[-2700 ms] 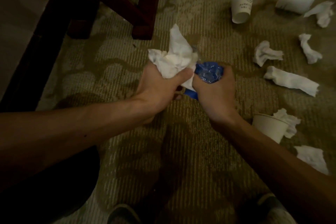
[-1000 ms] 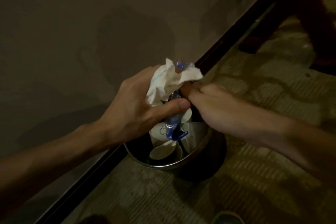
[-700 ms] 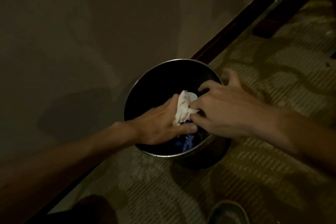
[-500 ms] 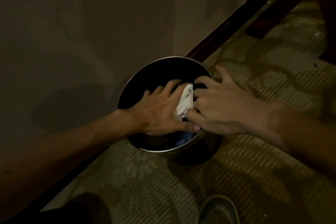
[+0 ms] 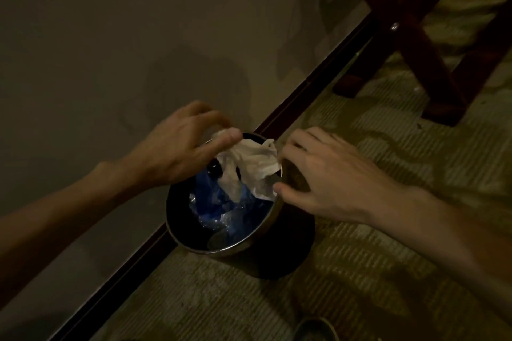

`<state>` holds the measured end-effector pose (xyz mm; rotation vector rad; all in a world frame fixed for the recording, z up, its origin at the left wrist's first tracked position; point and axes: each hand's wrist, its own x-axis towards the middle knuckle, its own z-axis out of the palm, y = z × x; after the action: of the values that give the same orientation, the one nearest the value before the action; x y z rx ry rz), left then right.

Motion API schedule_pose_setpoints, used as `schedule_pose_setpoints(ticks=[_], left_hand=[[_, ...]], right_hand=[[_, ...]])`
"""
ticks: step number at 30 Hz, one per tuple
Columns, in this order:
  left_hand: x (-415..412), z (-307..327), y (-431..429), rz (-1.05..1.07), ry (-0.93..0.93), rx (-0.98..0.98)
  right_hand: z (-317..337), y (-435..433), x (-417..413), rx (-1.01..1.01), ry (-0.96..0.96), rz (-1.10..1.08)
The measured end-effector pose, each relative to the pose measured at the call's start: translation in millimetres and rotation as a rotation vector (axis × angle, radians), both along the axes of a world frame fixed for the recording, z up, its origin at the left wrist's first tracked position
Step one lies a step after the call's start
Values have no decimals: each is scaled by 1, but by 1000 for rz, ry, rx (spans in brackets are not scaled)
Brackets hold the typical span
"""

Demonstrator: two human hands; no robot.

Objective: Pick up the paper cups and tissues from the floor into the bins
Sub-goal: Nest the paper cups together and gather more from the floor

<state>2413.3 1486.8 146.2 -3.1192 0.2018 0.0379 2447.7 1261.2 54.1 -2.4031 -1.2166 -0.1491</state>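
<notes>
**A:** What do we see at the centre of the frame?

**B:** We see the bin [image 5: 221, 250], round with a metal rim, standing on the carpet [image 5: 388, 257] against the baseboard [image 5: 321, 72]. The tissue [image 5: 249, 163], white and crumpled, lies across the upper right of the bin's mouth. It rests over blue plastic [image 5: 216, 202] inside.

**A:** And the left hand?

**B:** The left hand [image 5: 177, 152], left of centre, hovers over the bin's upper left rim. Its thumb lies at the tissue's upper left corner, with the fingers curled above. Through the blur we cannot tell whether it pinches that corner.

**A:** The right hand?

**B:** The right hand [image 5: 327, 174], right of centre, is released, its fingers loose and spread. The tips are at the tissue's right edge, and the thumb is just beside its lower right corner, over the rim.

**A:** What else do we note?

**B:** The wall [image 5: 138, 36] fills the upper left. Dark wooden legs [image 5: 410, 36] stand at the upper right. A shoe [image 5: 313, 329] shows at the bottom edge.
</notes>
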Motion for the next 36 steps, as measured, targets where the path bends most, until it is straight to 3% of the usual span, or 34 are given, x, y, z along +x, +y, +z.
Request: schedule_pose_setpoints(ticks=[2,7,12,17,21,26,32,36], left_hand=[[4,9,-20,-177,-143,-53],[27,16,-106,-521,-10,-45],[43,-15,-223,-856,95,22],[40,-100,-318,-990,312,125],[26,-161,-363,-986,564,122],[-2,-220,-410,-760,821,-122],[-41,-270,-445,-291,960,-458],[-60,-288,-457,-220,931,-527]], right_hand=[[3,-18,-5,87,10,-43],[8,-107,-27,271,9,-248],[-11,-211,-80,118,86,-535],[-53,-295,-133,-132,360,-836],[-96,-338,-174,-162,519,-1074],[-139,-362,-208,-96,636,-1253],[-167,-374,-231,-112,773,-1331],[-181,-384,-250,-112,799,-1271]])
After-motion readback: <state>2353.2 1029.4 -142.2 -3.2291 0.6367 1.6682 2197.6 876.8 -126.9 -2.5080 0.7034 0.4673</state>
